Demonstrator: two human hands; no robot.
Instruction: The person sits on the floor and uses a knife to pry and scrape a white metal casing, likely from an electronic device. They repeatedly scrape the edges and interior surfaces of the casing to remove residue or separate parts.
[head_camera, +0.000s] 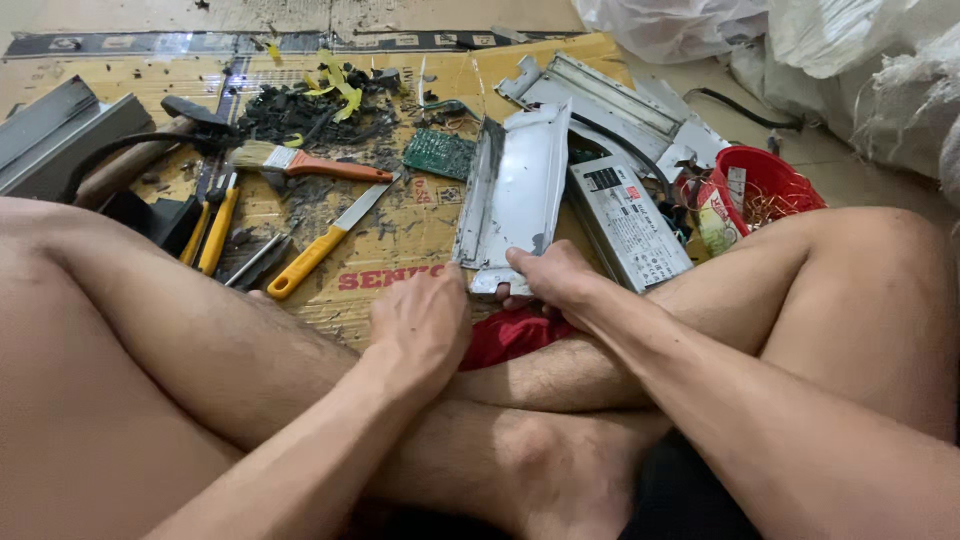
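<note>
A grey metal cover (517, 190) lay on the cardboard (400, 240) before crossed legs, its near end clamped in the right hand (548, 280); the left hand (425, 320) rested curled beside it, near a yellow-handled knife (325, 245) and paintbrush (300, 162).

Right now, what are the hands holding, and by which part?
Both hands grip the grey metal cover panel at its near end: the right hand on the near right corner, the left hand at the near left edge.

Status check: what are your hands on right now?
Both hands, left hand and right hand, grip grey metal cover. Near end at lap. Power supply box alongside, right.
</note>
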